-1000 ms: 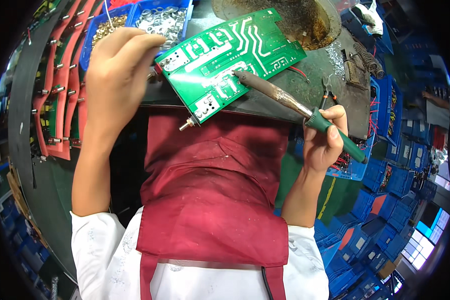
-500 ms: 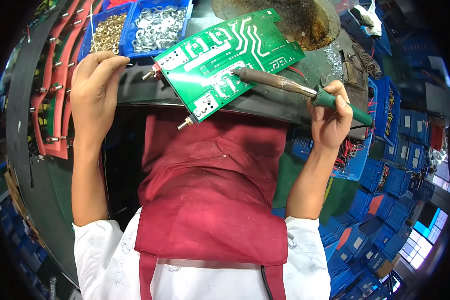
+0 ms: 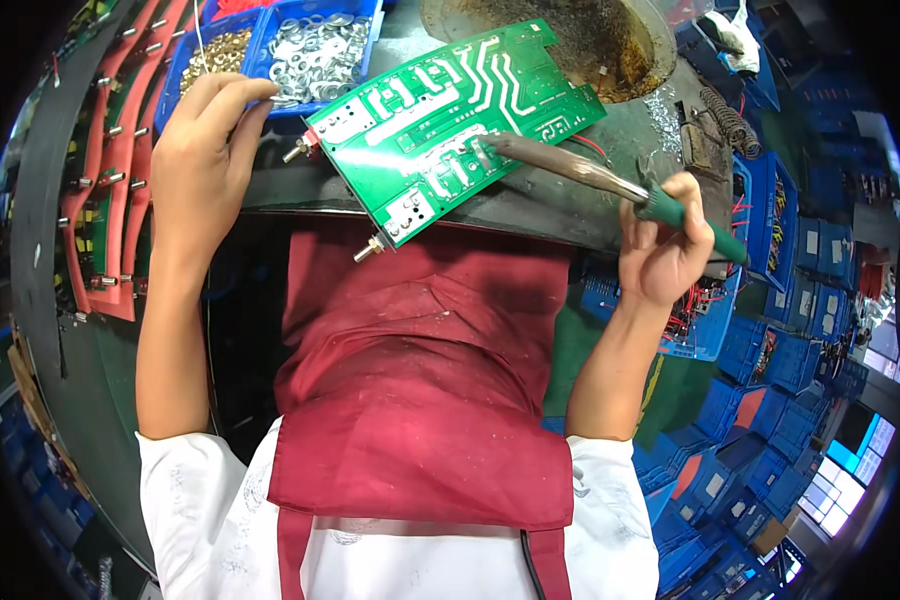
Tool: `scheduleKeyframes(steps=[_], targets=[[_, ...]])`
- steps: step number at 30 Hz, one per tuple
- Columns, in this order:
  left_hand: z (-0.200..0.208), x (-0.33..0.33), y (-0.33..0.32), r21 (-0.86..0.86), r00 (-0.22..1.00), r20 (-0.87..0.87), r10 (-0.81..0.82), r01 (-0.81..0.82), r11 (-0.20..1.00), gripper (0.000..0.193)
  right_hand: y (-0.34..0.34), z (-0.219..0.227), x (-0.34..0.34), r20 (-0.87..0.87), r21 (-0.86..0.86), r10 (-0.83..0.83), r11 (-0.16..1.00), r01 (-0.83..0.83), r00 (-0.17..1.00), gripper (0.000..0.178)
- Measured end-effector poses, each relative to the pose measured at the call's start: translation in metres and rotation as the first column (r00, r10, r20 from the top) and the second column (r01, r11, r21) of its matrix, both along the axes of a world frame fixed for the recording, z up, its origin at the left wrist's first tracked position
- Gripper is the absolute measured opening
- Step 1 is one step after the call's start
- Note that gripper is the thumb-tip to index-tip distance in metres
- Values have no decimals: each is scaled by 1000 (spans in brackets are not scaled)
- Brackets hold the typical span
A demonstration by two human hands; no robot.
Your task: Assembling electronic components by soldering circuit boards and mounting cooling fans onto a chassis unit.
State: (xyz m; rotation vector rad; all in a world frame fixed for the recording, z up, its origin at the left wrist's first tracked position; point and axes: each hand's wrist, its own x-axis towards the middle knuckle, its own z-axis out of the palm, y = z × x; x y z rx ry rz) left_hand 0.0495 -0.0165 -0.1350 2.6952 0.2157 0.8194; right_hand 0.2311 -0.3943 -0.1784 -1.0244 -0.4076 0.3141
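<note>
1. Bench (image 3: 295, 190) is dark-topped; its near edge runs just past the maroon apron (image 3: 420, 420).
2. Right hand (image 3: 662, 250): fingers closed round the green handle of the soldering iron (image 3: 610, 181). Tip sits over the middle of the green circuit board (image 3: 460, 120); touching or just above, can't tell.
3. Left hand (image 3: 200, 150): off the board, just beside the blue bins (image 3: 374, 40). Thumb and fingers bent close together; can't tell if anything's pinched. Pale strand (image 3: 200, 40) rises behind it, maybe solder wire.
4. Board lies between the hands, track side up, near corner apparently poking past the bench edge.
5. Step, my read: soldering joints on that face. Next move calls for a steady tip and solder brought in, without nudging the board.
6. Farther: silver washers (image 3: 320, 50) in one bin; stained round pan (image 3: 664, 50) behind the board.
7. Blue crates (image 3: 800, 350) fill the far right.
</note>
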Motion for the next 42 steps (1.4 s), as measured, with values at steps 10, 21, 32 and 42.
scheduleKeyframes(steps=[10, 21, 32, 42], targets=[[-4, 23, 20, -6, 997, -44, 56, -56, 998, 11, -139, -12, -3, -364, 191, -452, 819, 541, 814, 48], [-10, 40, -2, 67, 996, -60, 60, -56, 996, 12, -187, -15, 18, -530, 422, -92, 834, 356, 843, 77], [-13, 23, -2, 188, 997, -47, 67, -57, 981, 24, -54, 11, -19, 663, -653, 232, -287, 701, 712, 74], [2, 16, -44, 102, 990, 46, -130, 125, 987, 25, -3, 56, -52, 734, -678, 250, 235, 696, 631, 43]])
